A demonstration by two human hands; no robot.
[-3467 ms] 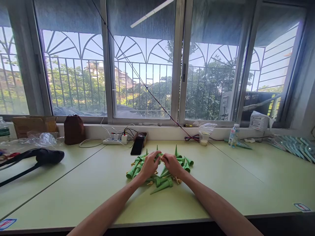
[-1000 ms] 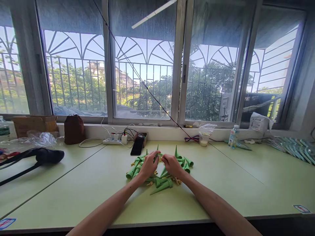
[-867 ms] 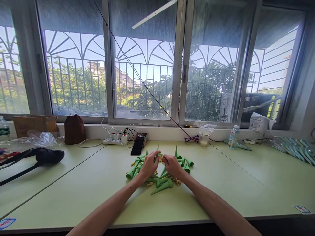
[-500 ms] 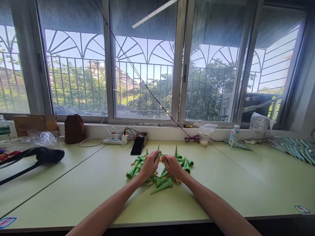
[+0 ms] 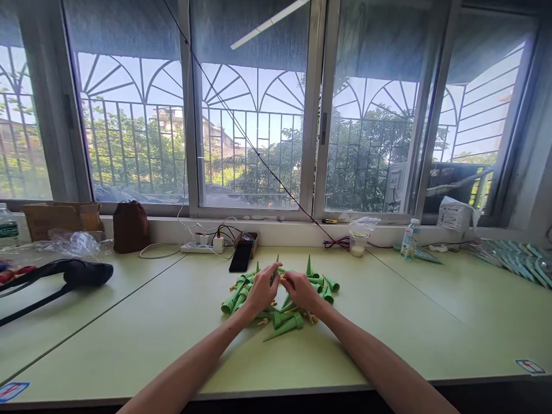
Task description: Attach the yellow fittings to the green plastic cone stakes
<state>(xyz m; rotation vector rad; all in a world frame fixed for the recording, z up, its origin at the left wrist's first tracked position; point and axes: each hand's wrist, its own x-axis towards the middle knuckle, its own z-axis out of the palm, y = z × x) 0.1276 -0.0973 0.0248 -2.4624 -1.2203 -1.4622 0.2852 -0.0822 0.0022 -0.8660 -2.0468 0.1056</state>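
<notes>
A pile of green plastic cone spikes (image 5: 241,294) with small tan pieces among them lies on the pale green table (image 5: 388,322). Both my hands work over the pile's middle. My left hand (image 5: 261,289) is closed round a green cone whose tip points up past the fingers. My right hand (image 5: 301,289) is closed in a pinch on a small tan piece right beside the left fingertips. The two hands meet above the pile; what passes between the fingertips is too small to make out. One long cone (image 5: 284,328) lies nearest me.
A black phone (image 5: 241,255) and a power strip (image 5: 200,246) sit behind the pile by the window sill. A brown pouch (image 5: 130,226), a cardboard box (image 5: 60,217) and a black bag (image 5: 77,273) are to the left. A plastic cup (image 5: 357,241), a water bottle (image 5: 409,238) and teal packets (image 5: 517,257) lie on the right.
Both hands stay over the pile with only small finger movements. The view has shifted very slightly; nothing on the table has moved.
</notes>
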